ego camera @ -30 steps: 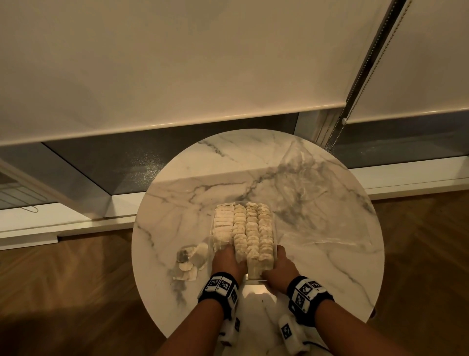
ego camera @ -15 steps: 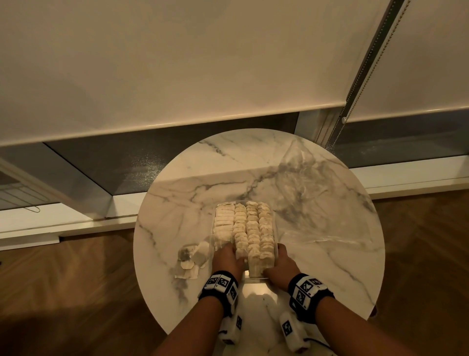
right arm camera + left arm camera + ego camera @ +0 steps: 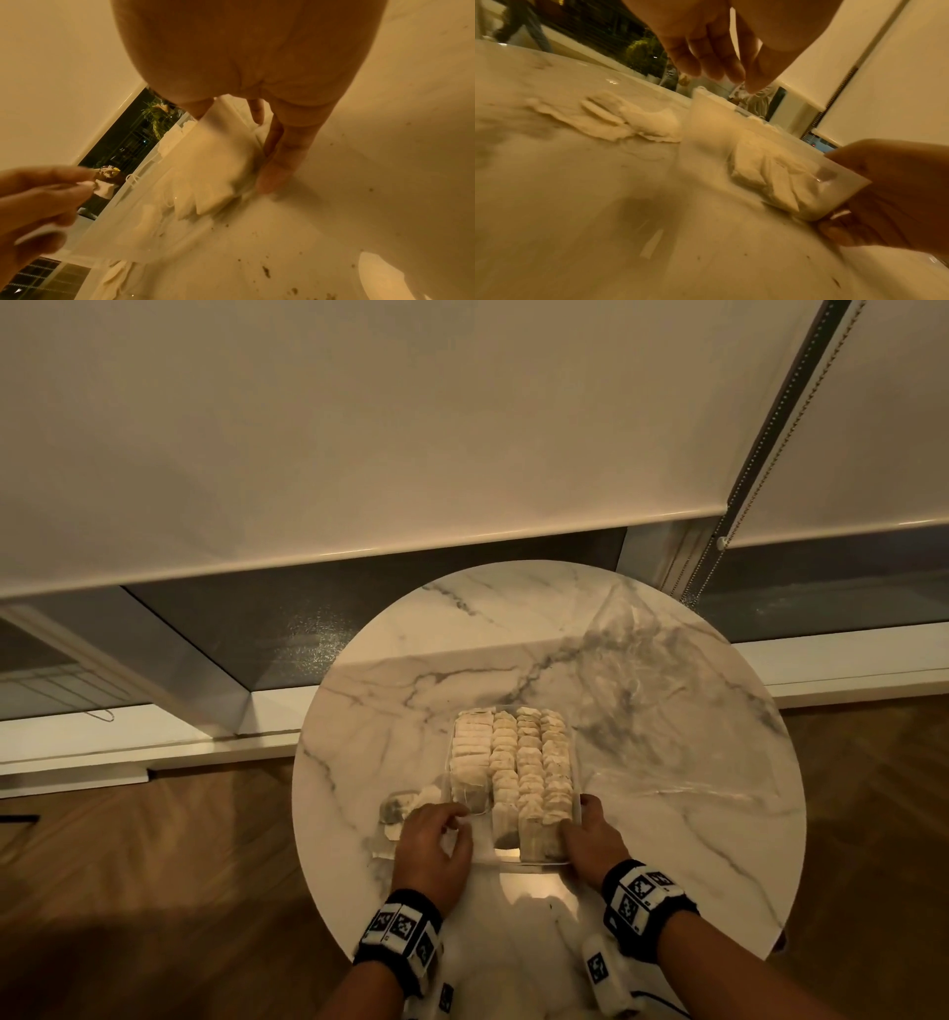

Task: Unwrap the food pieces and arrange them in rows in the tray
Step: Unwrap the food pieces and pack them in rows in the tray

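Gripping tray (image 3: 575,834) corner, right fingers (image 3: 590,806).

Nothing to read anywhere here: no words, brands or numbers in any view. The only sign-like marks are the black-and-white square coded patterns on the wristband (image 3: 398,929) just behind the left hand (image 3: 431,845) and on the wristband (image 3: 642,898) behind the right hand (image 3: 590,839); they carry no letters or digits. The clear tray (image 3: 534,862) between the hands shows no label.
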Demonstrator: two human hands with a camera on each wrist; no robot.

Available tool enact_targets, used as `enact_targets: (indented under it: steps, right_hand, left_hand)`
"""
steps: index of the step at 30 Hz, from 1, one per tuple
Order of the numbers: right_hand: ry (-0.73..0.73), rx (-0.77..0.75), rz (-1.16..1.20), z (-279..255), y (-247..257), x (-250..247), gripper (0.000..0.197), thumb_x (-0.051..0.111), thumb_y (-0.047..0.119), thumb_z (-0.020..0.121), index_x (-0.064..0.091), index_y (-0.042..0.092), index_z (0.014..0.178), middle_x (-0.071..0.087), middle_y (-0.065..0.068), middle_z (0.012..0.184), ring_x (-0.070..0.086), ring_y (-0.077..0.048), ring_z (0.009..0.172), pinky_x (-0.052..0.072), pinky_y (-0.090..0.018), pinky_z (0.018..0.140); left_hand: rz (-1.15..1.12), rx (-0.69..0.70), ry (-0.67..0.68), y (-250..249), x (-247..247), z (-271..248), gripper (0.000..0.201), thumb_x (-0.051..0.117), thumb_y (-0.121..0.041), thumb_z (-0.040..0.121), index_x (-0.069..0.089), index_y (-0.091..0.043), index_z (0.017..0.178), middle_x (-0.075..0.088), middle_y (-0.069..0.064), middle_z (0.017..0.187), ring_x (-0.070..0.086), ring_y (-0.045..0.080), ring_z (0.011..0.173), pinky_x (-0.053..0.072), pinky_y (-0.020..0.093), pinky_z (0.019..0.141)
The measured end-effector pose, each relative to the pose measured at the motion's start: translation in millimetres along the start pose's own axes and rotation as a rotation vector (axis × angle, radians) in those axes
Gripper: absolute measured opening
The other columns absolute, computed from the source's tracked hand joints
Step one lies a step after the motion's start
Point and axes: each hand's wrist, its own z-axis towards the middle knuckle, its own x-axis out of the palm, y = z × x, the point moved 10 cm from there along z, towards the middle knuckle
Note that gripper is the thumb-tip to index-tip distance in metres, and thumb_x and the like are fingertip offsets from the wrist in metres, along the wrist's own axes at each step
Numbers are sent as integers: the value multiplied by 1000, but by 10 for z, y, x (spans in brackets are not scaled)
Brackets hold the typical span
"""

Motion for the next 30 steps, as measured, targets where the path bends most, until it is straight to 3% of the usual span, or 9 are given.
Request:
enact_targets:
  steps: [3,6,8,10,14,21,28,30]
  right_hand:
    - [-29,-20,6,-35,34,-23,43,36,30,105,31,17,145,54,-9,103,50,-12,64,37,-14,46]
    - [-33,-37,2,-89,71,-25,40,34,27,105,32,15,143,53,-10,100,48,-13,64,36,-13,47]
    - [-28,-42,2,-113,90,-26,39,34,26,105,33,14,142,53,-10,99,48,-14,64,36,-14,47]
    - [-26,-43,13,-130,117,-31,38,34,27,106,34,15,141,53,-10,99,48,-12,63,36,-13,46]
    - [-28,-39,15,-166,150,-43,37,35,26,106,34,16,141,53,-9,99,47,-8,62,34,-11,43]
    - [-8,-23,26,-193,173,-45,38,35,27,105,32,17,142,53,-9,101,48,-7,63,35,-11,44]
    - [0,-25,27,-195,179,-43,39,34,25,105,31,17,143,52,-9,100,47,-8,62,35,-9,43]
    - [4,-29,23,-186,179,-35,39,34,24,105,31,17,144,52,-9,101,46,-7,63,34,-7,41]
  left_hand:
    - [7,-249,-117,474,-254,-29,15,69,-10,84,69,-19,96,62,-5,87,60,18,84,53,33,77]
    - [209,-437,14,927,-246,-32,29,66,-13,83,67,-13,112,63,10,104,59,31,100,50,38,86]
    - [332,-440,150,1079,-160,-27,33,60,-14,86,65,-17,119,61,11,112,56,31,105,50,40,89]
    - [377,-433,195,1152,-139,-2,28,56,-12,89,69,-15,113,62,10,114,58,30,103,51,39,88]
    - [377,-433,170,1175,-178,55,20,56,-11,90,73,-11,99,66,9,107,62,29,98,51,34,86]
    - [316,-467,172,1131,-228,-28,21,57,-29,92,72,-21,104,65,7,105,62,28,97,50,32,80]
    - [-54,-655,12,1183,-423,-86,15,69,-36,88,67,-22,92,68,0,88,64,23,87,50,30,81]
    - [-161,-674,-36,1158,-458,-77,15,69,-36,89,65,-22,93,68,-1,89,62,21,88,47,29,81]
